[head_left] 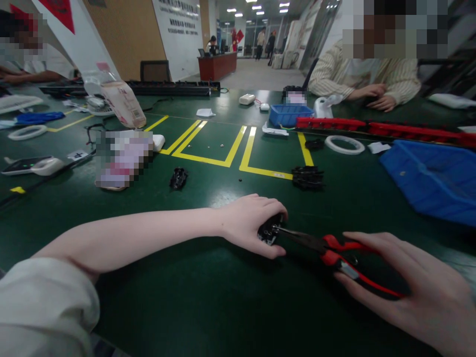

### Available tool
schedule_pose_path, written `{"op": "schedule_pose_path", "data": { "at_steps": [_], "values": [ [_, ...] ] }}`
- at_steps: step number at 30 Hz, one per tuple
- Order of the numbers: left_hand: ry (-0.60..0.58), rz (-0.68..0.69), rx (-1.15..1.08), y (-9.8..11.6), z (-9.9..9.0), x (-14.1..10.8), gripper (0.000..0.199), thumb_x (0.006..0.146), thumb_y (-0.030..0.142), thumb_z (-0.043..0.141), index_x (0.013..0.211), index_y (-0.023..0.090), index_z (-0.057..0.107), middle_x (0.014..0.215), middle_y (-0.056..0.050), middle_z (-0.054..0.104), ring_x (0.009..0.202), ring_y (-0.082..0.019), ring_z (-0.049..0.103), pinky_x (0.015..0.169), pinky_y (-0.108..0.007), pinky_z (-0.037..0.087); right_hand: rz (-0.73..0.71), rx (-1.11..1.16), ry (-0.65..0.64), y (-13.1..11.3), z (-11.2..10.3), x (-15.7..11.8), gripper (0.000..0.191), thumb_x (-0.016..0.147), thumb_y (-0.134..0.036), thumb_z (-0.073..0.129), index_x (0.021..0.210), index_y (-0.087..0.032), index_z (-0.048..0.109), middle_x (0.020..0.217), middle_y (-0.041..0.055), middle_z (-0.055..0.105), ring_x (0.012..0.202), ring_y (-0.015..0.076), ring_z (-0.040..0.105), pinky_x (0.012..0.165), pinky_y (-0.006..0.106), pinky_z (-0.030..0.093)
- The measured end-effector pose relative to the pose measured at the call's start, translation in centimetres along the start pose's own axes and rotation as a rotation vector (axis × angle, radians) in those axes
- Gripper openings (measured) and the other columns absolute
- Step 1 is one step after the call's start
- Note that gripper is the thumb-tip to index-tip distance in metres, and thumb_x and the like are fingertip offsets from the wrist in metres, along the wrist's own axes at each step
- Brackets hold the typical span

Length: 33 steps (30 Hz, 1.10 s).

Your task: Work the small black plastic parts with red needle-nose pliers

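Observation:
My left hand [255, 223] curls around a small black part [269, 230] and holds it low over the green table [208, 297]. The red-handled pliers [330, 250] are in my right hand [412, 282], whose fingers and thumb press the two handles. The long, dark tips of the pliers touch the black part, or a tiny metal piece on it; which one is too small to tell. Another black part [179, 178] lies beyond my left forearm, and a cluster of black parts [308, 178] lies beyond the pliers.
A blue bin [435, 181] stands at the right, with a white ring [344, 145] beside it. Red strips [386, 130] lie behind. A phone [124, 161] and a bottle [124, 104] are at the left. Across the table sits a person with clasped hands; another is far left.

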<state>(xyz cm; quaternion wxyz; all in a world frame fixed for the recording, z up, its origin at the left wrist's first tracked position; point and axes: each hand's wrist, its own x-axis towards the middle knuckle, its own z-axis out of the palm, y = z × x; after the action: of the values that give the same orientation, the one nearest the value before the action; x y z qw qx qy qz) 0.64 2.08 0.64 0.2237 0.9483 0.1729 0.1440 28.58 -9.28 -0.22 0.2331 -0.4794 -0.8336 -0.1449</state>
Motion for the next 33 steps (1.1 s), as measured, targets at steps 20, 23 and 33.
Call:
{"op": "schedule_pose_path", "data": {
  "at_steps": [20, 23, 33],
  "values": [
    [-0.162, -0.082, -0.069, 0.6, -1.6, 0.6, 0.047, 0.078, 0.045, 0.066, 0.114, 0.015, 0.057, 0.108, -0.007, 0.066, 0.094, -0.023, 0.063, 0.083, -0.034, 0.049, 0.191, 0.182, -0.008, -0.5, -0.4, 0.4, 0.046, 0.082, -0.049, 0.063, 0.121, -0.027, 0.056, 0.106, 0.0061, 0.068, 0.085, 0.0248, 0.069, 0.066, 0.036, 0.055],
    [-0.163, -0.081, -0.061, 0.6, -1.7, 0.6, 0.046, 0.078, 0.046, 0.066, 0.111, 0.015, 0.058, 0.106, -0.007, 0.066, 0.092, -0.023, 0.063, 0.084, -0.035, 0.049, 0.149, 0.177, -0.008, -0.6, -0.3, 0.4, 0.047, 0.081, -0.049, 0.064, 0.120, -0.025, 0.057, 0.105, 0.0065, 0.068, 0.083, 0.0229, 0.069, 0.065, 0.035, 0.055],
    [-0.145, -0.063, -0.023, 0.5, -1.3, 0.5, 0.046, 0.077, 0.045, 0.066, 0.111, 0.016, 0.057, 0.108, -0.006, 0.065, 0.093, -0.022, 0.062, 0.087, -0.036, 0.047, 0.197, 0.207, -0.041, -0.9, -0.3, 0.2, 0.045, 0.082, -0.047, 0.063, 0.121, -0.027, 0.057, 0.108, 0.0068, 0.068, 0.087, 0.0254, 0.069, 0.071, 0.041, 0.057]
  ]
}}
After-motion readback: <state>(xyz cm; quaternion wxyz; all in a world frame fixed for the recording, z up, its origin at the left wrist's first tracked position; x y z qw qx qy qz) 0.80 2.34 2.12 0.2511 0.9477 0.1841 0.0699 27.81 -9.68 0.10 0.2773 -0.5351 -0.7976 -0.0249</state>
